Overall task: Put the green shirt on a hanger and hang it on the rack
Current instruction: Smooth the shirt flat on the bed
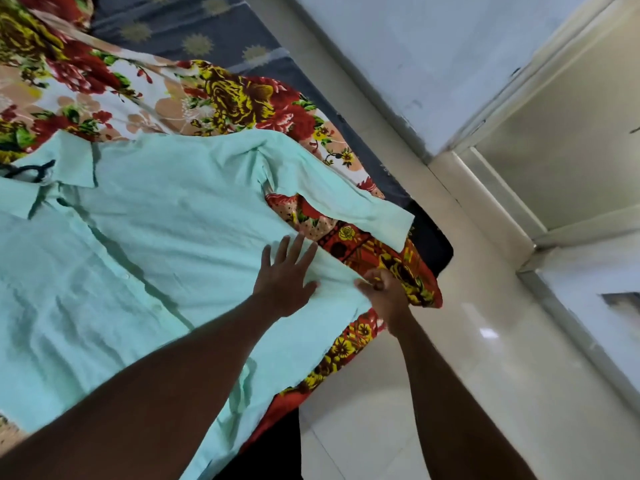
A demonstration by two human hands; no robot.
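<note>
- Your left hand (pixel 285 282) lies flat, fingers spread, on the green shirt (pixel 138 237).
- Your right hand (pixel 384 294) pinches the shirt's edge near the corner of the floral bedsheet (pixel 242 98).
- Shirt lies spread across that bedsheet.

I am looking into a bedroom of a home. Beneath my left hand (pixel 284 284) there is a bed (pixel 398 265), covered with a floral sheet (pixel 242 98) in red, yellow and green. Beyond this hand, further up the bed, lies a grey sheet (pixel 194 32) with pale round motifs. Just to the right of my right hand (pixel 384 296) begins a glossy tiled floor (pixel 467 341). Past it stands a pale wall (pixel 433 46) and a cream frame (pixel 485 188) with a frosted panel (pixel 571 150).
</note>
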